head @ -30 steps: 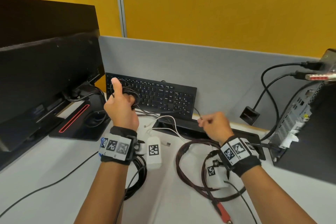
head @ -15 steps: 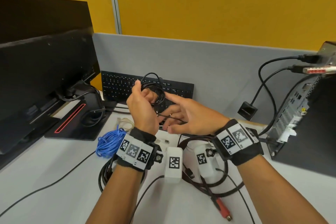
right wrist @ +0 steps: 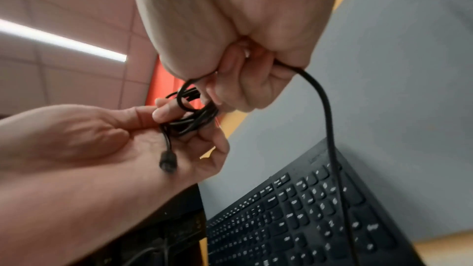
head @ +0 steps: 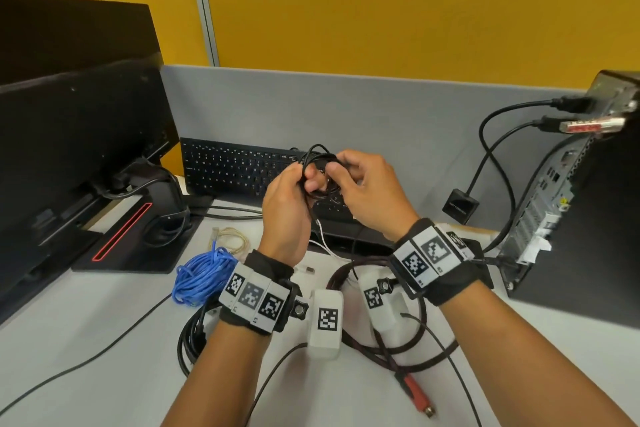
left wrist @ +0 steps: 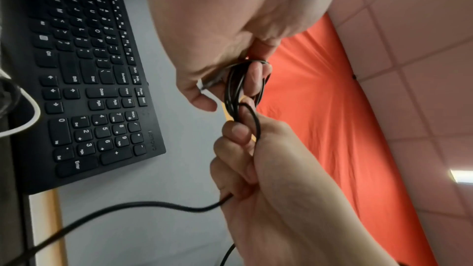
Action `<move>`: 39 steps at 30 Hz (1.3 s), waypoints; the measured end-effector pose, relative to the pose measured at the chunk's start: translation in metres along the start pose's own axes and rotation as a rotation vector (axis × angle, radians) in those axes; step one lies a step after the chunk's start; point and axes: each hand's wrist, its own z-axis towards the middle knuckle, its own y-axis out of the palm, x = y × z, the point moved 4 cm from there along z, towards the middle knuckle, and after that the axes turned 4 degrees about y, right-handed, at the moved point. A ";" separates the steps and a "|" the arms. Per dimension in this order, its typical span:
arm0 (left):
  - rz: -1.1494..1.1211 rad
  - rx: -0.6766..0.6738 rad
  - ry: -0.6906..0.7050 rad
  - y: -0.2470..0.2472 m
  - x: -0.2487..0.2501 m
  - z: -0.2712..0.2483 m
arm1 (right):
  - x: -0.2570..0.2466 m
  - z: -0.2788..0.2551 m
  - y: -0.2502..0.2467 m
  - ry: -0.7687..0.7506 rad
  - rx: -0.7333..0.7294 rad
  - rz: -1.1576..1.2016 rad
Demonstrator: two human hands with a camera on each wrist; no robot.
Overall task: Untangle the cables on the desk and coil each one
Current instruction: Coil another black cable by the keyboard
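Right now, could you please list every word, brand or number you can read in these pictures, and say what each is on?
"Enter", "Delete", "Home", "End": keys of the keyboard.
"0" to "9": its number pad.
Brand on the keyboard's right edge: seemingly "Lenovo", blurred.
Square black-and-white codes on the wristbands: patterns, no words.
Red label on the computer: too blurred.

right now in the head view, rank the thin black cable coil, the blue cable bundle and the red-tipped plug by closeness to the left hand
1. thin black cable coil: held in the left hand, above the keyboard.
2. blue cable bundle: on the desk, lower left of it.
3. red-tipped plug: farthest, near the desk's front edge, to the right.
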 end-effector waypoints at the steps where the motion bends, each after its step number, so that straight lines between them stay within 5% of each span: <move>1: -0.007 -0.022 -0.031 0.000 -0.001 0.000 | 0.001 0.000 -0.001 -0.025 0.010 -0.071; 9: 0.250 -0.219 -0.287 -0.013 -0.002 0.002 | 0.001 -0.010 -0.006 -0.187 -0.132 -0.308; 17: 0.108 0.067 -0.168 -0.026 0.012 0.011 | 0.005 -0.017 -0.022 -0.197 -0.181 -0.093; 23: 0.315 0.046 -0.067 -0.021 0.009 0.007 | 0.011 -0.010 -0.042 -0.215 0.117 0.046; 27: 0.265 -0.013 -0.078 -0.022 0.006 0.008 | 0.018 -0.006 -0.051 -0.251 0.222 -0.096; 31: 0.128 -0.074 -0.107 -0.026 0.010 0.007 | 0.040 -0.001 -0.059 -0.151 0.228 -0.336; 35: -0.112 -0.068 -0.019 -0.028 0.021 0.008 | 0.069 -0.010 -0.047 0.059 -0.006 -0.532; 39: -0.326 0.016 -0.092 -0.033 0.023 0.010 | 0.089 -0.022 -0.033 0.263 -0.172 -0.578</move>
